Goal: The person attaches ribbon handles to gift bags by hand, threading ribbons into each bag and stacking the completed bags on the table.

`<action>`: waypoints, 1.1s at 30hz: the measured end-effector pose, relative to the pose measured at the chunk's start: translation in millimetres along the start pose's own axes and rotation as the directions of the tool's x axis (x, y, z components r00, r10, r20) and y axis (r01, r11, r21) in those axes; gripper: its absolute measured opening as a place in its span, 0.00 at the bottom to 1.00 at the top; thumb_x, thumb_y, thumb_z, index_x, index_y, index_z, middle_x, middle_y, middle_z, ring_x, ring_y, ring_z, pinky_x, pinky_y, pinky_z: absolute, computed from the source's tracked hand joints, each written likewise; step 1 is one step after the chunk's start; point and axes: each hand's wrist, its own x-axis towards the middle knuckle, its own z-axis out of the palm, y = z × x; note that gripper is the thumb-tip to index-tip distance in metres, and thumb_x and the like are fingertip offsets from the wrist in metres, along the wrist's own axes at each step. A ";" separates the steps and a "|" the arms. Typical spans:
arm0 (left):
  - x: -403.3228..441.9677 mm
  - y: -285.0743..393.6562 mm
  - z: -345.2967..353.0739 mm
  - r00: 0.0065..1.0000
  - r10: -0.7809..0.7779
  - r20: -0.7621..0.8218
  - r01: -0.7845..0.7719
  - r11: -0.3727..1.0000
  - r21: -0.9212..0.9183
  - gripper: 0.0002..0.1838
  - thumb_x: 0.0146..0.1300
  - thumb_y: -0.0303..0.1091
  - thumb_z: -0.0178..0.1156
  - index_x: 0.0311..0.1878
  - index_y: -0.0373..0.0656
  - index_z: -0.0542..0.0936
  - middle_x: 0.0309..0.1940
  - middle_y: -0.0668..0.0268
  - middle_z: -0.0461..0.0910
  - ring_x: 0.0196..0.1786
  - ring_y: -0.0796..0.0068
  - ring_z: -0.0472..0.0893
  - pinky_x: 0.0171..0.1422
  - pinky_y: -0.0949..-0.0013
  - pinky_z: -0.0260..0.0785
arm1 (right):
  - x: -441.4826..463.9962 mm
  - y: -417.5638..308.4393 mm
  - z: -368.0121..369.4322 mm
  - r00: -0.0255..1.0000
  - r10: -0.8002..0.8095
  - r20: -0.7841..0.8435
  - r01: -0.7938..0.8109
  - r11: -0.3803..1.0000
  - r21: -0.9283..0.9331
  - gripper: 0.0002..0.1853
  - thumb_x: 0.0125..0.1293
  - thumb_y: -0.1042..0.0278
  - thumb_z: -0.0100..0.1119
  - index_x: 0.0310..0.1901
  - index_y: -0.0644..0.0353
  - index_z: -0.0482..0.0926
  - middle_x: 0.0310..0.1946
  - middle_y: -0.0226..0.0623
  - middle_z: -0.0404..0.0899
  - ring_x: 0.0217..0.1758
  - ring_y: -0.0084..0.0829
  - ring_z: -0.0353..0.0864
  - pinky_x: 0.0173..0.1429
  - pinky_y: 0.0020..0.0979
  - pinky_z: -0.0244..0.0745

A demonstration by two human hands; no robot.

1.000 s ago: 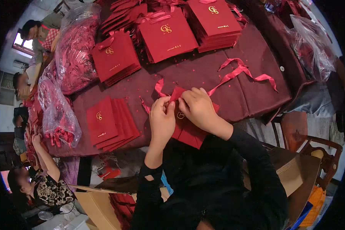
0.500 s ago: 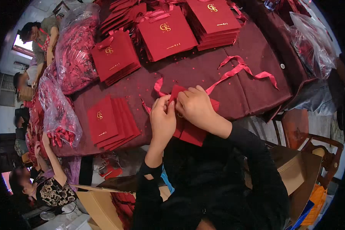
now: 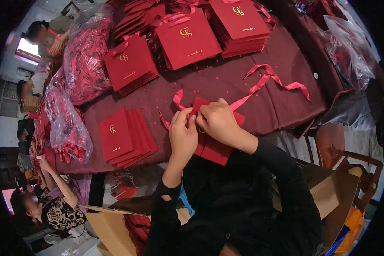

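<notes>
A small red bag with a gold logo lies at the table's front edge, partly under my hands. My left hand pinches its upper edge from the left, thumb and fingers together. Close beside it, my right hand is closed on the same upper edge; its fingertips are partly hidden. A pink ribbon runs from behind my right hand to the upper right, and shorter ribbon ends stick out beyond my left hand. Left of my hands is a fanned stack of red bags without visible ribbons.
Stacks of red bags with ribbon handles stand at the back of the table. Clear plastic bags of ribbons lie at the left, another plastic bag at the right. Co-workers sit along the left. Cardboard boxes flank my body.
Both hands remain at the bag's upper edge, with only slight shifts of the right fingers. The bag's lower part has turned slightly. At the left, co-workers' arms have moved.
</notes>
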 end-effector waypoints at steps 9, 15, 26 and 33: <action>0.5 -1.6 0.1 0.998 0.070 0.008 -0.070 0.997 0.024 0.10 0.62 0.24 0.56 0.47 0.33 0.78 0.37 0.52 0.78 0.39 0.55 0.79 0.46 0.61 0.71 | -3.9 0.3 7.2 0.995 -0.063 -0.079 0.061 0.998 -0.023 0.09 0.53 0.67 0.62 0.23 0.57 0.72 0.17 0.38 0.74 0.25 0.38 0.75 0.35 0.38 0.63; 20.7 -12.3 -31.3 0.947 0.036 0.319 0.015 0.987 -0.157 0.13 0.60 0.20 0.54 0.48 0.35 0.79 0.34 0.55 0.76 0.36 0.63 0.78 0.43 0.68 0.70 | -4.2 2.4 -5.4 0.983 -0.181 0.036 0.184 0.971 -0.153 0.08 0.53 0.66 0.62 0.28 0.56 0.73 0.23 0.33 0.74 0.30 0.35 0.74 0.38 0.37 0.62; 30.5 -15.7 -20.6 0.878 0.403 0.257 -0.426 0.904 0.041 0.08 0.55 0.20 0.57 0.39 0.35 0.77 0.37 0.54 0.76 0.44 0.50 0.75 0.49 0.57 0.69 | -6.6 9.8 -14.7 0.976 -0.209 0.064 0.214 0.972 -0.097 0.08 0.56 0.67 0.62 0.29 0.55 0.71 0.25 0.31 0.73 0.33 0.34 0.70 0.39 0.38 0.59; 27.9 -22.3 -15.2 0.914 0.368 0.172 -0.366 0.930 -0.042 0.08 0.54 0.21 0.60 0.38 0.36 0.79 0.35 0.57 0.79 0.41 0.54 0.78 0.46 0.60 0.71 | -6.0 11.5 -12.6 0.975 -0.192 0.114 0.205 0.973 -0.110 0.08 0.53 0.68 0.62 0.29 0.56 0.72 0.26 0.33 0.73 0.33 0.36 0.70 0.39 0.39 0.60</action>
